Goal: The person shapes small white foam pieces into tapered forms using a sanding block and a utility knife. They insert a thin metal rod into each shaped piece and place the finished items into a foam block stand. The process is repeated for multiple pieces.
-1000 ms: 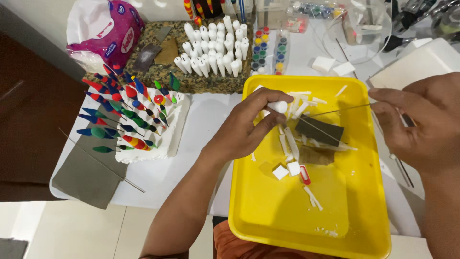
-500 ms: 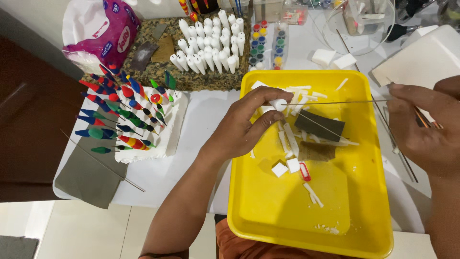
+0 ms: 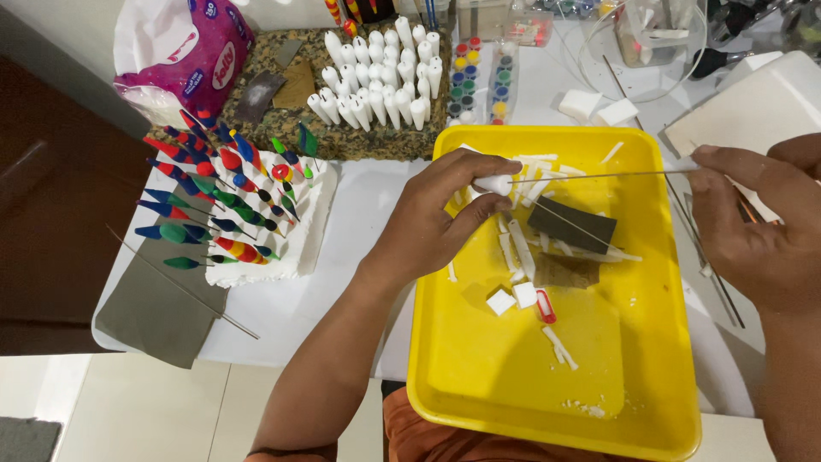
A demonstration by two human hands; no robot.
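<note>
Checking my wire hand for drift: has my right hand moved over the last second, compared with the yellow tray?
Yes. The right hand has moved outward, right of the yellow tray, drawing the wire from the white piece.

White table (image 3: 342, 299), pale tiled floor (image 3: 128, 411), dark cabinet (image 3: 43, 214)

We are at a small hobby craft bench, likely in a home, set up on a white table (image 3: 359, 205). Behind the yellow tray (image 3: 513, 376) stand rows of plain white foam floats (image 3: 376, 85) and strips of paint pots (image 3: 483, 77); to its left, painted floats (image 3: 222, 197) stick in a white foam block (image 3: 291, 248) on thin wires. White foam offcuts (image 3: 522, 248) and a dark sanding block (image 3: 573, 224) lie inside the tray, and tiled floor (image 3: 154, 411) shows below the table edge.
</note>
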